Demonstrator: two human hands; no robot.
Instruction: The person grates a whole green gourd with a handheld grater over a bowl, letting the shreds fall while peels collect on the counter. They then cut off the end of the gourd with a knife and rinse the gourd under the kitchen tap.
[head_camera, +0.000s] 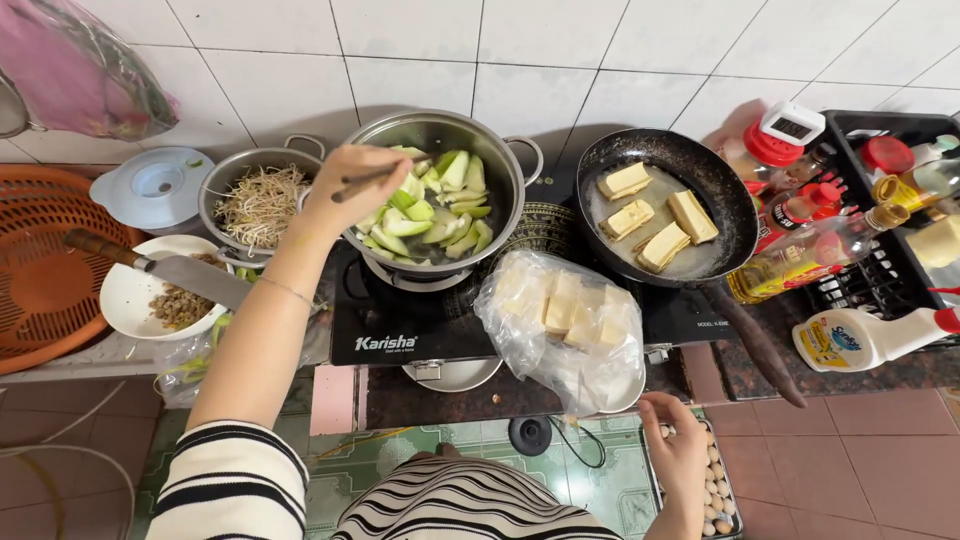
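Left hand (352, 182) fingers pinched around chopsticks (372, 178) over steel pot (505, 180) of pale-green vegetable chunks (432, 210).

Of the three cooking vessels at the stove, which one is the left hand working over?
The large steel pot of green vegetable pieces: the left hand holds chopsticks over it, not the beansprout pot or tofu pan.
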